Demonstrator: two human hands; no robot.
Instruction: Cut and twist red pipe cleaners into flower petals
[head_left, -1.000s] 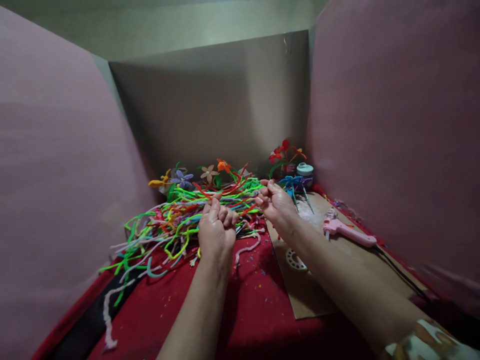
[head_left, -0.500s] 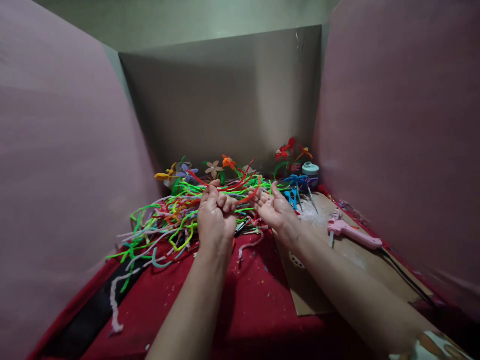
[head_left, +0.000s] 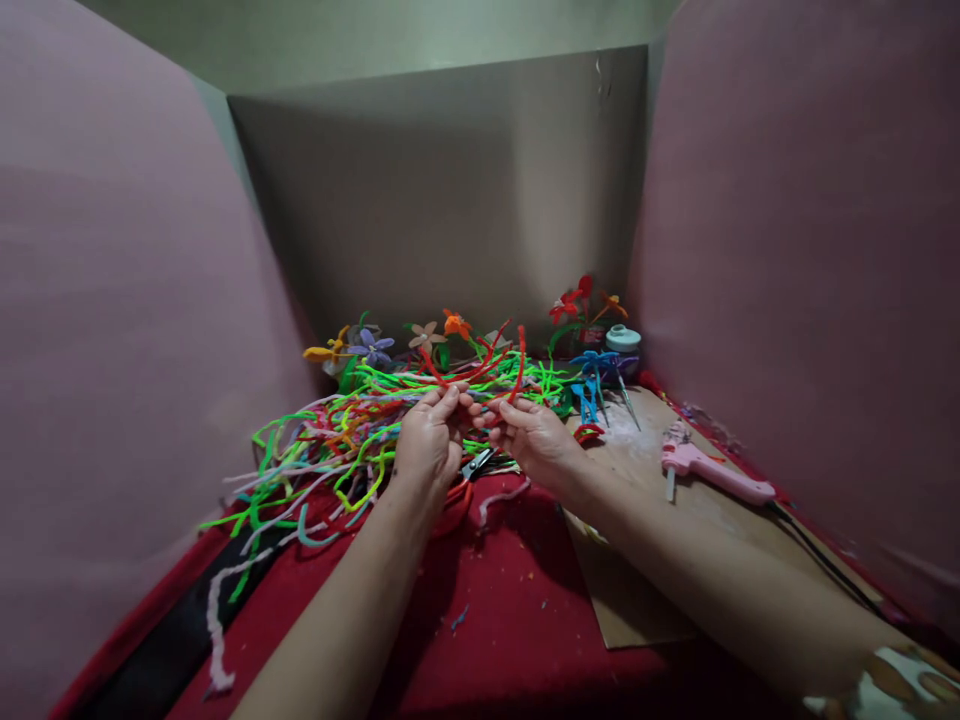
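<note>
Between my two hands is a red pipe cleaner [head_left: 520, 362], curved so that one end rises above my right fingers and another red end shows above my left. My left hand [head_left: 433, 432] is closed, thumb and fingertips pinching it. My right hand [head_left: 534, 438] pinches it too, close beside the left fingertips; the part between them is mostly hidden. Behind and beneath the hands lies a large heap of pipe cleaners [head_left: 330, 437] in green, red, pink and other colours. Scissors [head_left: 478, 464] with orange-red handles lie just below the hands, partly covered by the left one.
Pipe-cleaner flowers [head_left: 427, 337] stand along the back. At right are a blue flower [head_left: 596, 362], a jar with a pale lid [head_left: 622, 340] and a pink glue gun [head_left: 712, 474] with its cord on a brown board [head_left: 630, 600]. Pink walls [head_left: 795, 250] flank the red cloth [head_left: 510, 610].
My right hand has turned from open, palm up, to pinching the red pipe cleaner. Both hands have come closer together, and the pipe cleaner's right end now points upward.
</note>
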